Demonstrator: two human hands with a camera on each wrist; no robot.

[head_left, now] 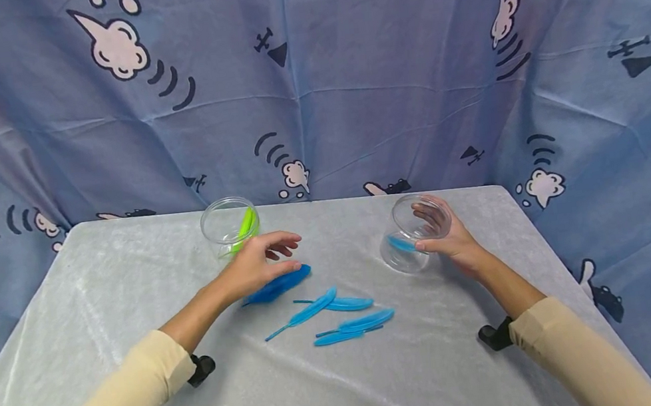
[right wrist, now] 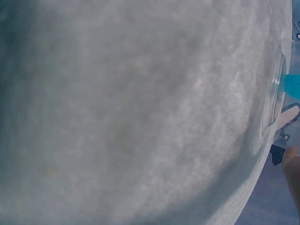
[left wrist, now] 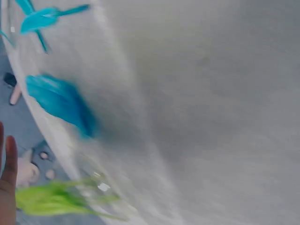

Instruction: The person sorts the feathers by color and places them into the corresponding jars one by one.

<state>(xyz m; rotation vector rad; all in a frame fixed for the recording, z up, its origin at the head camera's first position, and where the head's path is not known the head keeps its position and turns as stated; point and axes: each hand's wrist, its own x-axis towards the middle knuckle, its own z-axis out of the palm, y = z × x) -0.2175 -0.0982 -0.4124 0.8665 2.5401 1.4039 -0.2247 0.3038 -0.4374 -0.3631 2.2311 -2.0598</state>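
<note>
My right hand (head_left: 456,241) grips a clear jar (head_left: 395,263) by its right side, thumb in front and fingers behind. Inside that jar lies a light blue feather (head_left: 401,243), which also shows at the edge of the right wrist view. My left hand (head_left: 257,264) hovers with relaxed fingers above a darker blue pile of feathers (head_left: 275,288). In the left wrist view the blue pile (left wrist: 63,103) lies apart from the fingers. Behind the left hand stands a second clear jar (head_left: 213,224) holding bright green feathers (head_left: 248,224).
Several light blue feathers (head_left: 349,303) lie loose in the middle of the table (head_left: 263,397), one pair crossing. A patterned blue cloth (head_left: 342,141) hangs behind the table's far edge. Black straps (head_left: 201,370) sit at both wrists.
</note>
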